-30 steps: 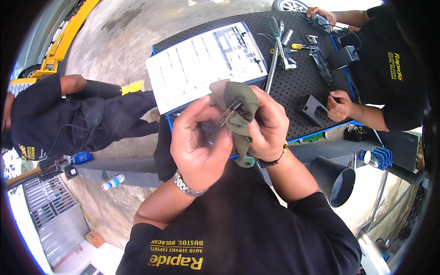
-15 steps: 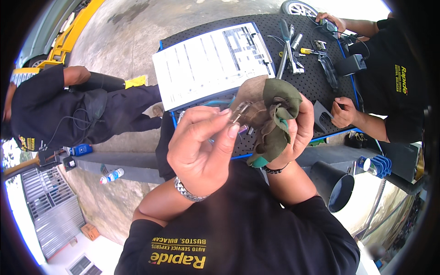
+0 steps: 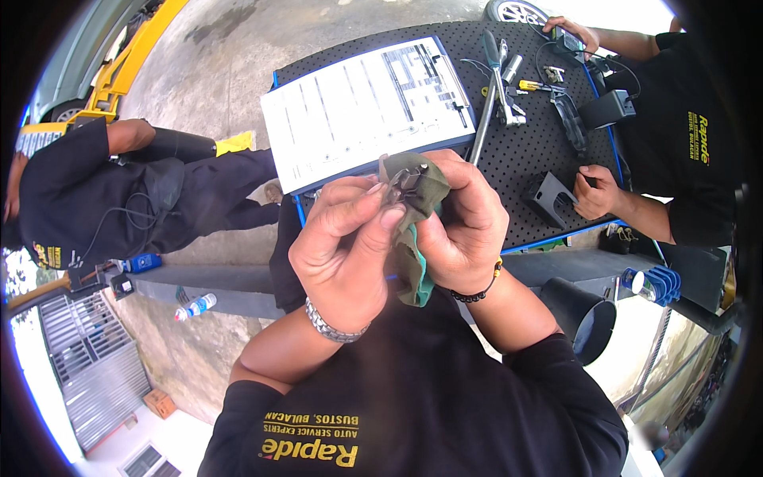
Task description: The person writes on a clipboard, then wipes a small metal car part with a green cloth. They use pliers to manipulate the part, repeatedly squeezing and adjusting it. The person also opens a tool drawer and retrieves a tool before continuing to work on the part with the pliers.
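My left hand (image 3: 346, 246) and my right hand (image 3: 465, 222) are raised close together in front of my chest. Between them is a green rag (image 3: 413, 230), bunched over the right fingers and hanging down below. A small metal part (image 3: 404, 184) sits in the top of the rag, pinched by the fingertips of both hands. The left wrist wears a metal bracelet, the right a dark bead band.
A black perforated work table (image 3: 517, 151) lies ahead with a white printed sheet (image 3: 366, 107), long metal tools (image 3: 497, 87) and a black bracket (image 3: 550, 197). Another person's hands (image 3: 598, 191) rest on its right side. A second person (image 3: 103, 199) crouches at left. A black funnel (image 3: 584, 318) stands lower right.
Both hands with the rag have shifted slightly left and closer together; the left fingertips now pinch the metal part at the rag's top.
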